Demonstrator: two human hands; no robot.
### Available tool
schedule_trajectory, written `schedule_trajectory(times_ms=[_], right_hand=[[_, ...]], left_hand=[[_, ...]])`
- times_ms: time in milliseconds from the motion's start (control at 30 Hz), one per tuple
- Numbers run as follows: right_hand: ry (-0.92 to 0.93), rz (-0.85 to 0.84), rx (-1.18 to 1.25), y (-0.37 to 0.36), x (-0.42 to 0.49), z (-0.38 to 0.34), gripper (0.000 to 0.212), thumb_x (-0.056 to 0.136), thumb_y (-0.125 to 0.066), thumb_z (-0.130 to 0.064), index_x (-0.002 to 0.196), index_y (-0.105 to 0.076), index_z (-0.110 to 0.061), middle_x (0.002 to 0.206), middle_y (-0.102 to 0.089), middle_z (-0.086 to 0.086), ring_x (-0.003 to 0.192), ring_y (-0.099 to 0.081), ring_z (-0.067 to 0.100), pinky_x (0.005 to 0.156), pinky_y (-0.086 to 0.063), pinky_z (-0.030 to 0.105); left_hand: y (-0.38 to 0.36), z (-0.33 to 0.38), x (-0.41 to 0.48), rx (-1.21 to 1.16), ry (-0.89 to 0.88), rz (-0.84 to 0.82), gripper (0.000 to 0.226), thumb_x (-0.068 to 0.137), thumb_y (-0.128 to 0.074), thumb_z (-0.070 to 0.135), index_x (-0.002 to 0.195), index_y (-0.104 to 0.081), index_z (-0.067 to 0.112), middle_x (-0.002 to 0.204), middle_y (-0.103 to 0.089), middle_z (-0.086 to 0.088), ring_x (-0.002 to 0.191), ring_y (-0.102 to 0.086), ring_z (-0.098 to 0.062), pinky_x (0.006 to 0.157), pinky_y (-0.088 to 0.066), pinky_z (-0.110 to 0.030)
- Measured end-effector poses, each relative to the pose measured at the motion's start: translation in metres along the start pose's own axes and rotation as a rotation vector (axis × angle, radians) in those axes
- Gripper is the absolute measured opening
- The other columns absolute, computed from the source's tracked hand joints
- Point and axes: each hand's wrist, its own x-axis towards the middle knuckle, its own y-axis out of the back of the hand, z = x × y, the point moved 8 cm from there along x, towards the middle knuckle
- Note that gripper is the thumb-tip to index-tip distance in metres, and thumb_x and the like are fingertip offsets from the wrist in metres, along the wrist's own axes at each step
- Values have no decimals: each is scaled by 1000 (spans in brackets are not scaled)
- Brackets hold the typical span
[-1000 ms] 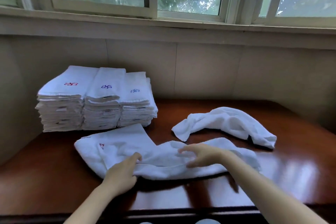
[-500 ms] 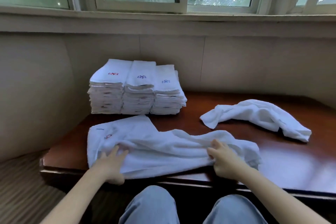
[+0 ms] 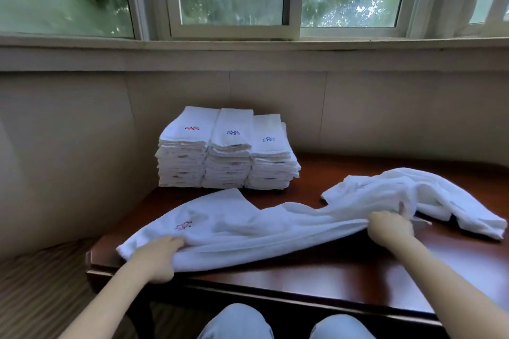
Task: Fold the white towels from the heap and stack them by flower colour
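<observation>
While both hands hold it stretched over the counter [image 3: 330, 270], the towel [image 3: 248, 231] is at the spreading step. Left hand [image 3: 158, 259]: grip clenched on the near-left edge. Right hand [image 3: 391, 228]: grip pinching the far-right end. Embroidered flower [image 3: 184, 226] just beyond the left grip; colour reads reddish, uncertain. Second crumpled towel [image 3: 429, 198] beyond the right grip. Three folded stacks [image 3: 225, 157] further off. Next: likely flatten, fold. Right fingertips hidden in cloth.

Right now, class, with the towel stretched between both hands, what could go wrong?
1. The right hand grips the towel beside the crumpled towel; it may drag that along.
2. The towel's near edge overhangs the table and may slip off.
3. Its flower looks reddish but blurred, so it may join the wrong stack.
</observation>
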Motion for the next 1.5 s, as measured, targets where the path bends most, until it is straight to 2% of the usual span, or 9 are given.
schedule_trajectory(times_ms=[133,333,433,500,600,767,1067,1333,1500], right_hand=[[76,-405,-88,-26,-17,4,34,95,-41,-25,126,-55,-24,130,-55,-6,121,-50,18,97,-38,29],[192,-893,-98,-19,-68,6,31,94,-51,-11,123,-58,-2,94,-64,5,89,-63,23,80,-47,31],[148,-693,193,0,-50,-3,29,94,-40,-9,113,-62,-14,98,-68,-1,66,-58,13,62,-42,24],[132,-387,245,6,-32,-13,33,97,-36,-12,121,-58,-11,119,-63,7,86,-59,19,74,-45,27],[12,-354,436,-37,-33,-17,48,98,-35,-44,141,-37,-23,147,-37,8,130,-39,32,106,-31,45],[-113,-389,505,-78,-15,6,78,72,-27,-84,143,-19,-51,158,-8,-9,144,-8,36,107,-7,65],[38,-332,395,-51,37,-7,52,98,-32,-50,132,-51,-14,137,-52,5,126,-47,23,105,-33,34],[85,-262,548,-51,58,-2,41,99,-33,-45,131,-54,-29,138,-52,-4,129,-41,18,106,-30,30],[-7,-330,493,-64,68,-5,49,99,-23,-46,145,-32,-31,154,-27,0,142,-20,28,112,-20,52]], left_hand=[[9,8,3,86,53,2,59,89,-42,15,142,-30,36,144,-34,10,121,-49,-20,89,-46,-34],[15,39,-4,-353,-160,-448,33,72,-62,29,105,-66,35,93,-60,9,75,-52,-5,61,-38,-14],[42,65,20,-469,-260,-14,10,89,-58,26,87,-66,31,94,-60,11,85,-55,-1,67,-36,-6],[42,75,37,-477,-223,191,20,97,-47,21,110,-61,28,119,-55,4,109,-53,-11,83,-37,-13],[11,80,57,-265,-141,128,39,101,-36,35,141,-39,33,147,-37,6,131,-39,-18,101,-31,-26],[10,73,86,-238,24,52,47,99,-19,52,141,-34,38,143,-37,1,129,-40,-29,105,-31,-37],[18,93,114,-196,-28,205,9,97,-39,31,94,-45,25,109,-45,-1,109,-49,-23,89,-46,-34],[-2,50,154,-297,119,114,48,96,-25,54,143,-30,44,156,-20,11,142,-23,-21,112,-22,-40],[0,22,180,-208,229,59,59,96,-16,61,150,-1,44,161,6,3,148,0,-23,116,-11,-50]])
